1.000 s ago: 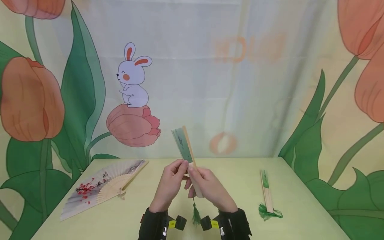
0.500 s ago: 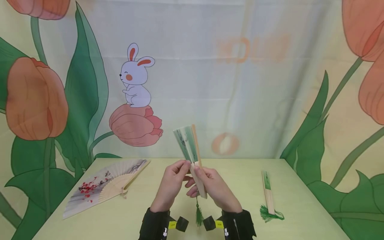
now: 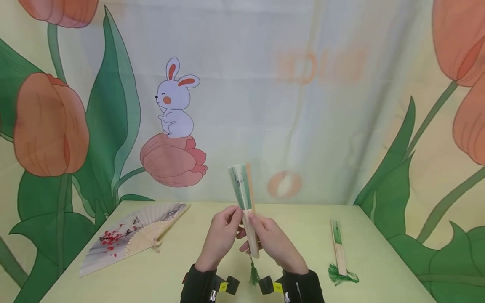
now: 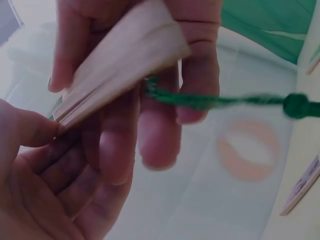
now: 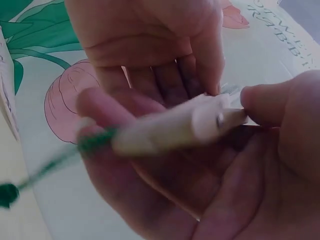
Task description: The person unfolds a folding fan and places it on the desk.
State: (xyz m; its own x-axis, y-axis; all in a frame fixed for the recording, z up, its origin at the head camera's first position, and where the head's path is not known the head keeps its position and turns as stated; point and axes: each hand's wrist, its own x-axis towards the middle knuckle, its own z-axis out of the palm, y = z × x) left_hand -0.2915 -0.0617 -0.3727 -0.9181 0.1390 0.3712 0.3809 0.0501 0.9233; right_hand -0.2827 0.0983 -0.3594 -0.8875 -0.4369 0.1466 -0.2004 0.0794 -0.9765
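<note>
A green folding fan, partly spread, stands nearly upright between both hands above the table. My left hand pinches its left edge between thumb and fingers. My right hand holds the other side, thumb on the pale wooden ribs and fingers behind them. From the fan's lower end hangs a green tassel; its cord runs out sideways in the left wrist view. The right wrist view shows the rib end blurred, lying over the right fingers.
On the left of the table lies a spread fan with red blossoms. A folded green fan with a green tassel lies on the right. Behind the table hangs a printed curtain with tulips and a rabbit.
The green fan spread wider at first, then narrowed a little and turned more upright. Both hands stayed on it and shifted slightly right in the head view.
</note>
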